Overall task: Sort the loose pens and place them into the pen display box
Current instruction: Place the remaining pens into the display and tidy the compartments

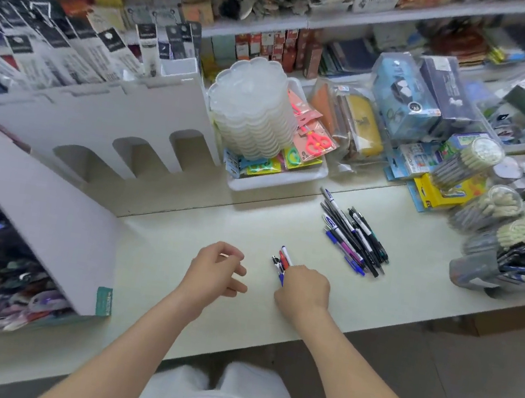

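Observation:
A pile of loose pens [354,233], black, blue and purple, lies on the pale counter [412,274] right of centre. My right hand [304,290] grips a small bunch of pens [282,260], red, white and black, whose tips stick out to the upper left just above the counter. My left hand [215,271] hovers beside it with fingers loosely curled and holds nothing. The white cardboard pen display box [100,142], with stepped compartments and arched cut-outs, stands at the left and reaches back toward the shelves.
A white tray [278,174] with stacked clear plastic palettes and packed scissors sits behind the work spot. Tubs of pens [502,212] and a grey holder [476,272] crowd the right end. Stocked shelves rise behind. The counter's front edge runs near my body.

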The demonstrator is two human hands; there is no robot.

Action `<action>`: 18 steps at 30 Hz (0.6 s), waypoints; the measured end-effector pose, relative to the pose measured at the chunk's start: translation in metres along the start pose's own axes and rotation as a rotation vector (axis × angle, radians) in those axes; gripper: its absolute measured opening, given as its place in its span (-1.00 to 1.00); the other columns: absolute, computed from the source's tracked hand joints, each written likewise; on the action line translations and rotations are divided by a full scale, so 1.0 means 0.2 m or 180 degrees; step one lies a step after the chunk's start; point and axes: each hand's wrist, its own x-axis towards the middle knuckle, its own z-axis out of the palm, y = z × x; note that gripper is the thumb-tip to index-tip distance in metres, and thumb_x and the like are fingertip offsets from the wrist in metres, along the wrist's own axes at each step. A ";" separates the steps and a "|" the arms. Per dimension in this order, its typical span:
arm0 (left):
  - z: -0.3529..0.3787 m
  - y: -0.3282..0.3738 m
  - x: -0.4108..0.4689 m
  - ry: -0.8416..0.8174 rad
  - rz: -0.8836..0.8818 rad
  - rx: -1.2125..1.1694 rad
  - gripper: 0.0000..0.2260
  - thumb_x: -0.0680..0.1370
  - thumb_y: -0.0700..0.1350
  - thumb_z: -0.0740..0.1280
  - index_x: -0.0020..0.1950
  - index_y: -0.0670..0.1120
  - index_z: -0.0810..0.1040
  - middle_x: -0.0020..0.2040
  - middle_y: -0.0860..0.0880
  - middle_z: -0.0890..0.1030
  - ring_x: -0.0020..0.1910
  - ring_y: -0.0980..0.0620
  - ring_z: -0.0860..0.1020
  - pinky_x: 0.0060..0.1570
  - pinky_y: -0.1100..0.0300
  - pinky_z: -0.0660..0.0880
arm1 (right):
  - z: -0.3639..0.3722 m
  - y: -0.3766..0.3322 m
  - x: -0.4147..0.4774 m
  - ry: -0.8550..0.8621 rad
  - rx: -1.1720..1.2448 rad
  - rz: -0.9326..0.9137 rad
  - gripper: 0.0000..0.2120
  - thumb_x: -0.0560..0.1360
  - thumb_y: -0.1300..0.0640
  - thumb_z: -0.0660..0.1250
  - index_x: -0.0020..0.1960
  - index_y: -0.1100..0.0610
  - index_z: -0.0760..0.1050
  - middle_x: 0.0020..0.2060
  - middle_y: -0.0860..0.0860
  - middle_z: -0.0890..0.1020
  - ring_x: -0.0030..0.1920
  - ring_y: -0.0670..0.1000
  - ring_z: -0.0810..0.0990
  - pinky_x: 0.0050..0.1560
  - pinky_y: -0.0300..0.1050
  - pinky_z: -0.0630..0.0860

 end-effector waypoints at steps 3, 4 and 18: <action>-0.04 -0.01 -0.08 0.0033 -0.0015 -0.0075 -0.84 0.68 -0.17 0.25 0.14 -0.11 0.62 0.05 -0.17 0.71 -0.12 -0.18 0.76 0.04 -0.11 0.67 | -0.04 -0.03 -0.06 0.0048 0.0394 0.0004 -0.81 0.52 -0.05 0.32 -0.08 0.07 0.48 -0.17 0.00 0.56 -0.15 0.11 0.61 -0.22 -0.10 0.43; -0.05 -0.02 -0.09 0.0090 -0.0006 -0.0059 -0.85 0.68 -0.15 0.26 0.14 -0.09 0.63 0.06 -0.16 0.71 -0.09 -0.17 0.75 0.05 -0.11 0.67 | -0.07 -0.06 -0.08 0.0037 0.0785 0.0009 -0.77 0.49 -0.08 0.32 -0.14 0.08 0.45 -0.22 0.00 0.56 -0.22 0.09 0.59 -0.26 -0.08 0.46; -0.73 0.07 -0.46 -0.1530 0.0540 -0.1263 -0.76 0.56 -0.09 0.51 0.15 -0.18 0.63 -0.02 -0.31 0.59 -0.11 -0.40 0.59 -0.05 -0.31 0.61 | -0.59 -0.87 -0.63 -0.1112 0.4180 -0.1297 -0.77 0.49 0.26 0.35 -0.09 -0.09 0.57 -0.37 0.12 0.48 -0.46 0.08 0.43 -0.48 -0.11 0.35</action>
